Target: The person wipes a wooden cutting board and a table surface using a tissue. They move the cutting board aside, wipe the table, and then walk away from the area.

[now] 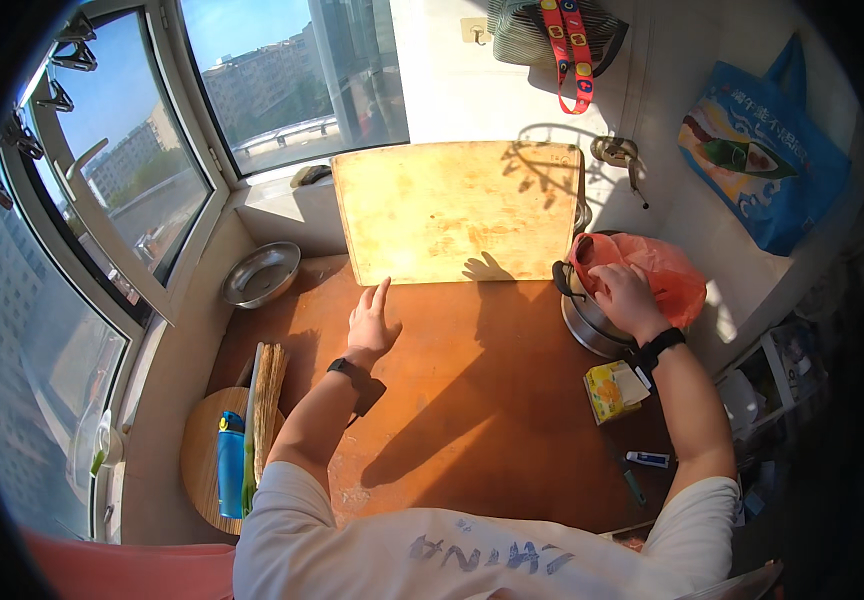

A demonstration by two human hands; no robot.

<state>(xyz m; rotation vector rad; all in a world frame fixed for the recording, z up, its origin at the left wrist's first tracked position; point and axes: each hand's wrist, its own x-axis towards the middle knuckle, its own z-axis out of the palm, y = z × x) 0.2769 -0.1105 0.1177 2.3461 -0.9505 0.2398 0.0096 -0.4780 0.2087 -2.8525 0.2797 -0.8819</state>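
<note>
My left hand [373,322] is over the brown tabletop [432,390], fingers apart and holding nothing, its fingertips near the lower left edge of a wooden cutting board [454,217]. The board leans upright against the wall at the back. At the right, my right hand [627,296] is at a red plastic bag [676,274] on top of a steel pot [589,326] with dark handles. Its fingers are bent against the bag; whether they grip it is not plain.
A steel bowl [261,275] stands at the back left. A round wooden board [203,457] at the left bears a blue bottle [231,469]. On the right lie a yellow tissue pack [612,394], a small tube [648,458] and a green-handled tool [634,487]. A blue bag [766,150] hangs on the wall.
</note>
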